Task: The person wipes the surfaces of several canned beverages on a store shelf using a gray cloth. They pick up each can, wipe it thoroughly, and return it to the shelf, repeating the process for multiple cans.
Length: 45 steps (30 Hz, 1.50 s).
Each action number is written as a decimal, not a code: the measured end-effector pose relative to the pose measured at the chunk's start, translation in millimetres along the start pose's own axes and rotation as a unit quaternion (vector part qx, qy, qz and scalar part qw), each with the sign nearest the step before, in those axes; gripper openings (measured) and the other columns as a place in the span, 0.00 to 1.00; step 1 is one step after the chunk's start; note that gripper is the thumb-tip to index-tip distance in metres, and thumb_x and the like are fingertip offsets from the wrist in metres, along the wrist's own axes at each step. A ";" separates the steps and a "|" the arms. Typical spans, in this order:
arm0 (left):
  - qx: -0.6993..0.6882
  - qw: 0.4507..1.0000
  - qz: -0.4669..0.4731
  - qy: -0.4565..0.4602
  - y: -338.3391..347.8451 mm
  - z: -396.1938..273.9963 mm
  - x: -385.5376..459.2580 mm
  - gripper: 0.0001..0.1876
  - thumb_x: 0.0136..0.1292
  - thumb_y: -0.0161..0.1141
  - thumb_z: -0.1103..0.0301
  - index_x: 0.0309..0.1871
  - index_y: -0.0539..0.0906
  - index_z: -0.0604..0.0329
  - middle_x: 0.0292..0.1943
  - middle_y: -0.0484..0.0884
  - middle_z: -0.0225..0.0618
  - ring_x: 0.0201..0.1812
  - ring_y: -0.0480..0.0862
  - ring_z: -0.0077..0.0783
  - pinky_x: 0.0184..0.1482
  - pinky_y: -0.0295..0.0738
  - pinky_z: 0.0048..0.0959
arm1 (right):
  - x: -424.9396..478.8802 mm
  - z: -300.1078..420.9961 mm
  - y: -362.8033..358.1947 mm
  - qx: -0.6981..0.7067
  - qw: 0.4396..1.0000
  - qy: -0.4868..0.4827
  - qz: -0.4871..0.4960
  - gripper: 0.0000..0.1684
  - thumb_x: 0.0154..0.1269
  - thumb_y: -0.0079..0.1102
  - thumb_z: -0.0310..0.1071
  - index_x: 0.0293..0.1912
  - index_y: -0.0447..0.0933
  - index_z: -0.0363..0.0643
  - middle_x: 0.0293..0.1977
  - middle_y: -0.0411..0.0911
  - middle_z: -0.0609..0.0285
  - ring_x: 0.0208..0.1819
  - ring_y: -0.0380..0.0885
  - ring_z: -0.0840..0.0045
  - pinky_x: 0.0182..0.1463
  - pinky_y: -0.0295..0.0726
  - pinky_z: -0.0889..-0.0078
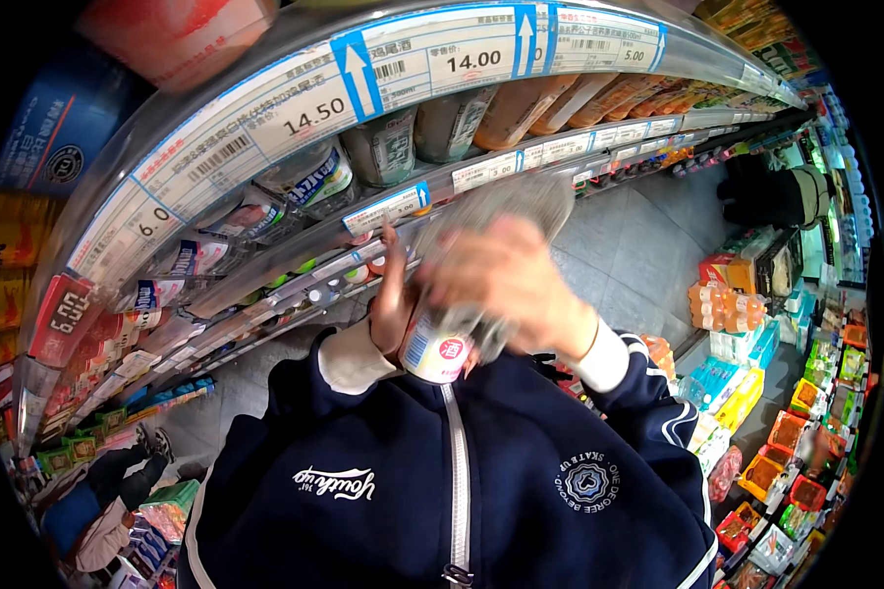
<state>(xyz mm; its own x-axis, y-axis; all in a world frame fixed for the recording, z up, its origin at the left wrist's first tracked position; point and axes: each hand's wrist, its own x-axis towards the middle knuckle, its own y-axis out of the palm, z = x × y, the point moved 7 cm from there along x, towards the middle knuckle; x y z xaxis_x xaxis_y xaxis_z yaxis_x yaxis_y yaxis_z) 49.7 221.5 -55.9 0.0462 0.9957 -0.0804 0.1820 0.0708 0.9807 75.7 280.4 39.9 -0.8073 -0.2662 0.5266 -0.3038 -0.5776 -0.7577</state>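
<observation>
A can or similar round container with a pale label, a pink round mark and a barcode stands out below my hands, close to the jacket's zip. My left hand is around its left side, thumb raised. My right hand, blurred by motion, lies over its upper part with a grey cloth in its fingers. The cloth spreads above the hand and also hangs below it, against the container. The container's top is hidden by the hand and cloth.
A curved shelf edge with price labels runs across the top, with bottles on the shelf beneath. Packaged goods fill the right side, with drink packs nearby. One person is at the upper right, another at the lower left.
</observation>
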 end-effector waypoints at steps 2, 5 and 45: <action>0.044 0.997 0.057 -0.039 5.7 7.5 -4.2 0.46 0.52 0.35 0.25 0.56 0.66 0.62 0.34 0.78 0.45 0.27 0.81 0.40 0.28 0.78 0.37 | -6.6 -36.1 -29.2 0.062 0.982 0.128 -0.127 0.15 0.65 0.42 0.35 0.44 0.74 0.38 0.46 0.77 0.54 0.51 0.74 0.65 0.55 0.67 0.64; 0.131 0.989 0.050 -0.038 16.1 6.5 -13.4 0.30 0.56 0.58 0.50 0.51 0.67 0.67 0.34 0.76 0.47 0.29 0.81 0.38 0.31 0.78 0.34 | -56.0 -79.3 -34.6 0.370 0.730 0.346 -0.458 0.20 0.70 0.39 0.39 0.42 0.72 0.30 0.34 0.78 0.51 0.37 0.78 0.72 0.41 0.75 0.74; 0.511 0.845 0.076 0.138 88.7 -57.9 -127.8 0.46 0.44 0.61 0.60 0.66 0.51 0.65 0.59 0.64 0.45 0.59 0.67 0.37 0.62 0.56 0.35 | 157.0 119.9 -93.1 -0.003 0.992 -0.081 0.097 0.41 0.48 0.66 0.53 0.55 0.66 0.34 0.45 0.70 0.54 0.40 0.68 0.66 0.44 0.70 0.70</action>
<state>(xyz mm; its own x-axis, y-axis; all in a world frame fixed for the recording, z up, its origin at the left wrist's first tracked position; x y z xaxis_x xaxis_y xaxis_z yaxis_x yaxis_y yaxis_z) 3.1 104.0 51.7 -0.0598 0.9745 0.2161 0.9545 -0.0076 0.2983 37.8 199.8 239.4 -0.7587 -0.4928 0.4259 -0.1546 -0.4990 -0.8527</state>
